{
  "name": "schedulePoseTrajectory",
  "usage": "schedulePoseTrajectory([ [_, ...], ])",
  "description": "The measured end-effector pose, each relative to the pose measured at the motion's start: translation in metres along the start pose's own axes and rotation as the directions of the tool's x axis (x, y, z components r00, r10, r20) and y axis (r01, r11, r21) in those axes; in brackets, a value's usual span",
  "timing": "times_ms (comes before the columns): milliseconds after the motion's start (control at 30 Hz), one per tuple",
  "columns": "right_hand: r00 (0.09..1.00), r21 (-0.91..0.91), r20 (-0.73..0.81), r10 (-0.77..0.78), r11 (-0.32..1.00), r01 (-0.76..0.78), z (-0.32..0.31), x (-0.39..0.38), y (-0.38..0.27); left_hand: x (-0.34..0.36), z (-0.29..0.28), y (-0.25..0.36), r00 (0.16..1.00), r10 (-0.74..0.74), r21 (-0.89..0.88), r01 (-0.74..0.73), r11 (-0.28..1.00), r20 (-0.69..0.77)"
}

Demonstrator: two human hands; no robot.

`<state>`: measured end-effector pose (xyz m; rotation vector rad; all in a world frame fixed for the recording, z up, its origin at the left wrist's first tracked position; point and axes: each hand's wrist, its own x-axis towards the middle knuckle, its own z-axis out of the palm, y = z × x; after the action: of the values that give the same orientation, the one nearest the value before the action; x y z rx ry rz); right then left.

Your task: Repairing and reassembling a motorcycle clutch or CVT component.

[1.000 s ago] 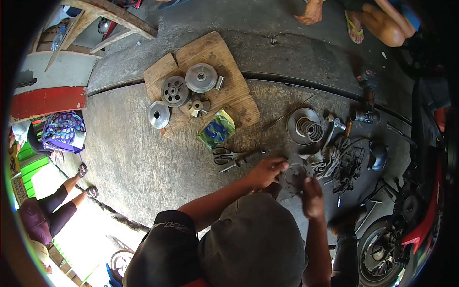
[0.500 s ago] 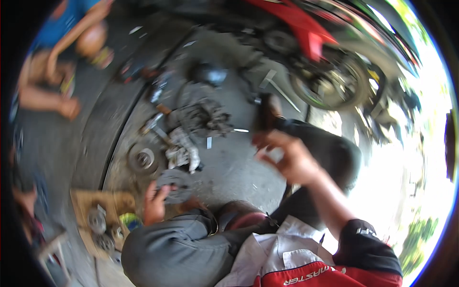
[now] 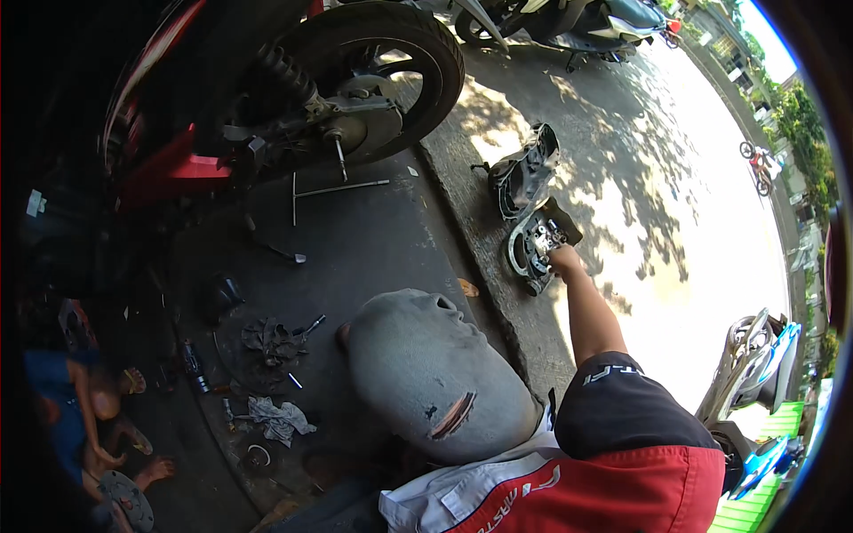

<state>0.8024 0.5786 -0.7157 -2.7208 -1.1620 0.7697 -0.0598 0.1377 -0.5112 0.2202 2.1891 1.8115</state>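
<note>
the right hand (image 3: 566, 259) reaches into a dark casing (image 3: 515, 255) on the ground beyond the knee, its fingers down among small metal parts (image 3: 549, 236); i cannot tell whether they are pinched together or apart. the casing lies open side up, its long axis slanting from lower left to upper right. a second casing (image 3: 524, 178) sits just beyond, on a similar slant. at the lower left, the left hand (image 3: 118, 514) is clamped on a round metal plate (image 3: 126, 493), flat face toward the camera.
</note>
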Motion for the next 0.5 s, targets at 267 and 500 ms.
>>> schedulePoseTrajectory([
  [267, 0.796, 0.785, 0.52, 0.31, 0.191, -0.589, 0.16, 0.043, 0.138, -0.042, 0.052, 0.091, 0.999, -0.017, 0.217, 0.023, 0.976, -0.029],
  [500, 0.833, 0.854, 0.474, 0.287, 0.083, -0.514, 0.179, 0.087, 0.193, -0.097, 0.112, 0.082, 0.98, -0.076, 0.27, 0.024, 0.962, 0.183],
])
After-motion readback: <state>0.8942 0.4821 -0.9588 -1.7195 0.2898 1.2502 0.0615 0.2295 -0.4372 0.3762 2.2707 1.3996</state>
